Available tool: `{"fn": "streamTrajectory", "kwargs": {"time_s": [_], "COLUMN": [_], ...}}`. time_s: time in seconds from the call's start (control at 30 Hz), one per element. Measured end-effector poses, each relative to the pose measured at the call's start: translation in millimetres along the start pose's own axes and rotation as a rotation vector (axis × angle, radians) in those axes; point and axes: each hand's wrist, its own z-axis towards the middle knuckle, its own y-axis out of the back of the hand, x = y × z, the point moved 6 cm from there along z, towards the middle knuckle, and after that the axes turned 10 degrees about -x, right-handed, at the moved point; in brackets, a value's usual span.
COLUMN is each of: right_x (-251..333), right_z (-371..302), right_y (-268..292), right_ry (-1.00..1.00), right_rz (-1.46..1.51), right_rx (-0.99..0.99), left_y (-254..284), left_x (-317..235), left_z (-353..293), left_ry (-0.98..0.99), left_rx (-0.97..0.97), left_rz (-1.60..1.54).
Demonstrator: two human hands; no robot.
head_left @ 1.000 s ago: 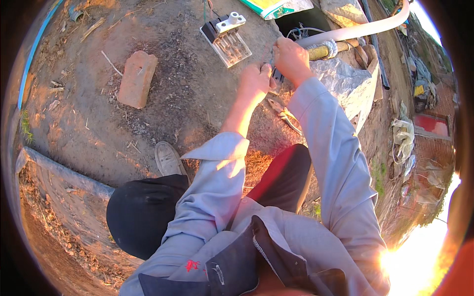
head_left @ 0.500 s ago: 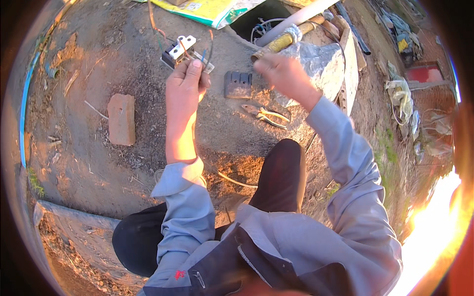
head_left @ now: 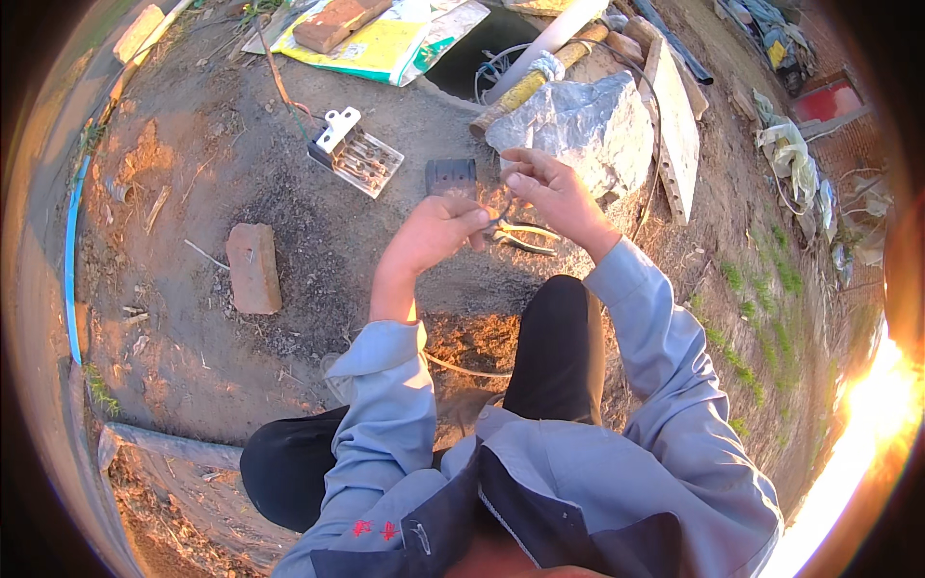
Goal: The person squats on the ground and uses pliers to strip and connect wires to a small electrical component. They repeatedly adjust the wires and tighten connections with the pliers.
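My left hand [head_left: 434, 236] is closed in a pinch, thumb and forefinger pressed together above the jaw end of the pliers. Facing it, my right hand [head_left: 561, 199] pinches too. Between their fingertips runs what looks like a short, thin dark wire [head_left: 508, 204]. The pliers [head_left: 528, 237] lie on the ground with yellowish-and-black handles spread, their jaws partly hidden by my left fingers. Just beyond my hands sits a dark block-like cover [head_left: 451, 177]. Farther left, a knife switch [head_left: 358, 157] with a white ceramic end and exposed metal parts lies on the ground, wires attached.
A brick [head_left: 253, 269] lies on the dirt at left; another brick [head_left: 339, 23] weighs down a yellow-and-white sack [head_left: 395, 43]. Beyond my right hand are a large grey rock [head_left: 583, 130], a yellow-wrapped pole [head_left: 540, 85] and a dark hole [head_left: 467, 60]. A blue strip [head_left: 73, 260] edges the left.
My left hand has let go of the knife switch, now on the ground, and moved right and nearer. My right hand has come down slightly, so both hands now meet over the pliers.
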Motion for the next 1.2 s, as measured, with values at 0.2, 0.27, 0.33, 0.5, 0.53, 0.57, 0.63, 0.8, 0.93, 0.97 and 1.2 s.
{"fn": "streamTrajectory", "kwargs": {"time_s": [0.2,0.27,0.33,0.5,0.53,0.57,0.63,0.8,0.93,0.97,1.2], "right_x": [-11.6,-10.6,-9.3,-7.4,-3.8,-1.6,5.1,36.9,33.3,28.6,-19.6], "right_z": [2.0,2.7,3.6,11.6,13.2,14.7,16.2,7.9,13.8,16.4,25.0], "right_y": [-11.8,-16.0,-17.7,-17.8,-17.8,-17.6,-16.8,-23.6,-25.7,-25.8,-35.7], "right_ry": [-0.113,-0.146,-0.146,-0.09,-0.029,0.014,0.129,0.718,0.784,0.72,-0.25], "right_rz": [-0.214,-0.061,0.018,-0.023,-0.022,-0.036,-0.119,-0.559,-0.755,-0.71,0.356], "right_rx": [0.27,0.289,0.257,0.143,0.126,0.09,0.006,-0.09,-0.082,-0.086,0.068], "left_y": [-8.4,-2.5,5.4,14.0,13.8,13.7,14.2,15.0,15.6,16.5,13.5], "left_x": [3.5,6.8,10.0,14.1,14.3,14.4,14.8,14.2,12.8,13.0,7.3], "left_z": [1.5,5.4,7.3,6.2,6.2,6.0,5.6,5.6,4.4,4.3,4.3], "left_ry": [0.084,0.089,0.079,0.076,0.082,0.087,0.098,0.125,0.119,0.122,0.012], "left_rx": [0.123,0.09,0.041,0.003,0.01,0.017,0.011,0.002,-0.012,-0.025,0.004], "left_rz": [0.11,0.067,0.004,-0.04,-0.037,-0.033,-0.012,0.022,0.066,0.076,-0.037]}}
